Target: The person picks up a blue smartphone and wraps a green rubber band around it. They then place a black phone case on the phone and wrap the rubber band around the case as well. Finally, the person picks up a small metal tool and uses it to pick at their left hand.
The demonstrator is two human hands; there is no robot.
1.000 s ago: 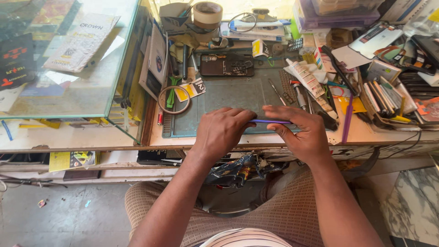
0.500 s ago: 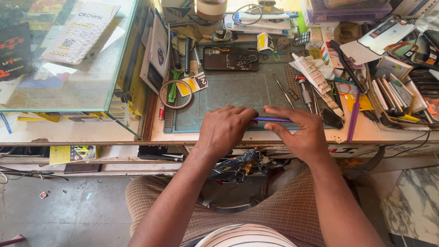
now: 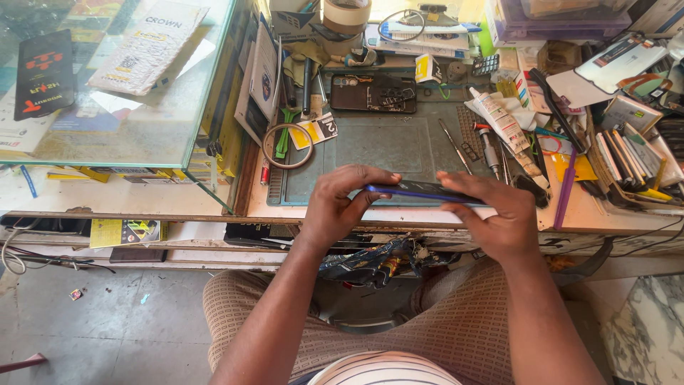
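Note:
Both my hands hold a thin blue phone [image 3: 420, 192] edge-on, level, over the near edge of a grey-green work mat [image 3: 385, 146]. My left hand [image 3: 342, 203] pinches its left end with thumb below and fingers on top. My right hand [image 3: 491, 210] grips the right end the same way. At the far end of the mat lies an opened dark phone body [image 3: 374, 93].
A glass display case [image 3: 107, 78] stands at the left. Screwdrivers and tweezers [image 3: 463, 146], a white glue tube [image 3: 499, 117], a tape roll [image 3: 347, 13] and a wire ring [image 3: 287, 145] crowd the bench. Stacked boxes and cards [image 3: 627, 142] fill the right side.
The view has shifted slightly. Both hands still grip the blue phone, which now sits a little nearer the bench's front edge.

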